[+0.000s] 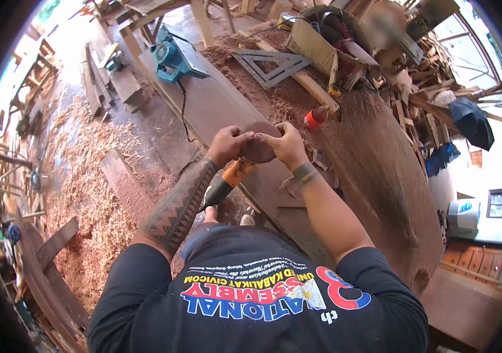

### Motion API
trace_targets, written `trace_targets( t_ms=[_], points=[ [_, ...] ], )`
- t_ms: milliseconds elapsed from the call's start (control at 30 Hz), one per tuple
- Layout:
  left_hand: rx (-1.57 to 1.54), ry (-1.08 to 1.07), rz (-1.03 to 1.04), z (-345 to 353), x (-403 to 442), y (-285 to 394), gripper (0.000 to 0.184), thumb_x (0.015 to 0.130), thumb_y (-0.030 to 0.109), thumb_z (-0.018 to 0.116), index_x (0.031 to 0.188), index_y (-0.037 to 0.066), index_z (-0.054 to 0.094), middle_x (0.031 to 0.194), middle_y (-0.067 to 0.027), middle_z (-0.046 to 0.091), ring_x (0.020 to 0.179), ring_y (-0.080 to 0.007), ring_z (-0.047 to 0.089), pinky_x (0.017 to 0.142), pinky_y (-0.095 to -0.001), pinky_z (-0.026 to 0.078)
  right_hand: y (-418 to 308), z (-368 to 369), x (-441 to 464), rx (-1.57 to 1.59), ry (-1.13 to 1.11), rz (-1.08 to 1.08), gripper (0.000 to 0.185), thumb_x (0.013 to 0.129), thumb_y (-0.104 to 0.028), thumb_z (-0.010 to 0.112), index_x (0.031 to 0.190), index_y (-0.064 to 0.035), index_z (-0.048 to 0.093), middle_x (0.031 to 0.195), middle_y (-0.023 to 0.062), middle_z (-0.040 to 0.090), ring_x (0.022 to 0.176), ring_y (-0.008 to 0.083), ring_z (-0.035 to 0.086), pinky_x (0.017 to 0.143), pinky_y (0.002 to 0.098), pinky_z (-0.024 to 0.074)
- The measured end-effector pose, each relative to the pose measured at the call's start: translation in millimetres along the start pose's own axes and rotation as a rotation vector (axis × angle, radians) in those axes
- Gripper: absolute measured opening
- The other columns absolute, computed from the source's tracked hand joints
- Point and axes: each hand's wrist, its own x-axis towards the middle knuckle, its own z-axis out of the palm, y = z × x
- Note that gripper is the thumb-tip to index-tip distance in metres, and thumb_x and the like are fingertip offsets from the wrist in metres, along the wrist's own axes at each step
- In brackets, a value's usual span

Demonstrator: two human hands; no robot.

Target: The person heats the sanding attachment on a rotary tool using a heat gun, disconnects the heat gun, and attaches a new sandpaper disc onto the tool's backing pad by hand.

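A round brown sanding disc (259, 151) sits at the head of an orange and black angle grinder (238, 173), over a long wooden plank (223, 94). My left hand (226, 145) grips the disc's left edge, its thumb on the top face. On the opposite edge, my right hand (291, 147) is closed the same way, thumb tip close to the other. The fingers under the disc are hidden. The grinder's body slants down toward my legs, and neither hand is around it.
A teal electric planer (171, 56) rests on the plank's far end, its cord hanging down the left side. Beyond my right hand are a red container (315, 118) and a metal triangle square (271, 66). Wood shavings (80, 153) cover the floor at left. A large wood slab (374, 170) lies right.
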Motion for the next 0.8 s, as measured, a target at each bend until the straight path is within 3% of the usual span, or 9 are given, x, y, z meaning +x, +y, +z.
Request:
trace_targets(
  t_ms=[67, 167, 267, 467, 600, 700, 800],
  points=[
    [0.099, -0.059, 0.017, -5, 7, 4, 0.037, 0.102, 0.039, 0.08, 0.091, 0.004, 0.07, 0.08, 0.0004, 0.065, 0.069, -0.0091, 0.06, 0.057, -0.0313, 0.049, -14, 0, -10, -0.071, 0.041, 0.028, 0.062, 0.078, -0.041, 0.1, 0.111, 0.0034, 0.073, 0.112, 0.0194, 0.077, 0.103, 0.0248, 0.075, 0.086, 0.0384, 0.0605],
    [0.214, -0.142, 0.087, -12, 22, -3, 0.034, 0.102, 0.033, 0.081, 0.091, 0.003, 0.07, 0.082, 0.0002, 0.066, 0.072, -0.0085, 0.061, 0.06, -0.0305, 0.05, 11, 8, -9, 0.089, 0.065, 0.059, 0.039, 0.086, -0.02, 0.097, 0.108, -0.0009, 0.07, 0.102, 0.0066, 0.077, 0.09, 0.0129, 0.072, 0.079, 0.0318, 0.0605],
    [0.138, -0.24, 0.115, -11, 29, -4, 0.031, 0.103, 0.028, 0.081, 0.092, 0.002, 0.07, 0.083, 0.0005, 0.066, 0.075, -0.0078, 0.062, 0.064, -0.029, 0.05, 1, 1, -18, 0.243, 0.033, 0.126, 0.048, 0.085, -0.028, 0.097, 0.112, 0.0035, 0.072, 0.103, 0.013, 0.079, 0.094, 0.0169, 0.074, 0.084, 0.0333, 0.0598],
    [-0.125, -0.444, -0.07, -5, 41, -16, 0.026, 0.104, 0.022, 0.078, 0.102, -0.003, 0.073, 0.091, -0.0027, 0.073, 0.082, -0.0098, 0.068, 0.072, -0.0295, 0.056, -9, 1, -38, 0.44, 0.07, 0.19, 0.033, 0.093, -0.015, 0.09, 0.114, 0.0026, 0.073, 0.105, 0.0066, 0.079, 0.095, 0.0127, 0.074, 0.085, 0.0306, 0.0601],
    [-0.331, -0.494, -0.24, 0, 32, -12, 0.026, 0.106, 0.019, 0.075, 0.11, -0.006, 0.074, 0.098, -0.0069, 0.077, 0.085, -0.0118, 0.071, 0.076, -0.0305, 0.06, -20, 5, -50, 0.552, 0.142, 0.203, 0.033, 0.095, -0.017, 0.089, 0.117, 0.0026, 0.073, 0.105, 0.0054, 0.079, 0.097, 0.0119, 0.073, 0.086, 0.0299, 0.0599],
    [-0.194, -0.486, -0.169, 3, 27, -5, 0.027, 0.107, 0.02, 0.074, 0.112, -0.007, 0.074, 0.098, -0.0069, 0.076, 0.084, -0.0116, 0.071, 0.075, -0.0303, 0.059, -8, 8, -60, 0.492, 0.247, 0.23, 0.03, 0.1, -0.022, 0.085, 0.114, 0.0019, 0.075, 0.102, 0.0041, 0.078, 0.096, 0.0105, 0.071, 0.083, 0.0288, 0.0585],
    [-0.277, -0.445, -0.127, 6, 21, -12, 0.03, 0.106, 0.024, 0.075, 0.113, -0.006, 0.074, 0.097, -0.0069, 0.078, 0.085, -0.0107, 0.069, 0.074, -0.0296, 0.057, 10, 13, -72, 0.472, 0.361, 0.268, 0.03, 0.103, -0.027, 0.082, 0.11, 0.0013, 0.076, 0.099, 0.0025, 0.076, 0.092, 0.009, 0.068, 0.082, 0.027, 0.0563]
  ],
)
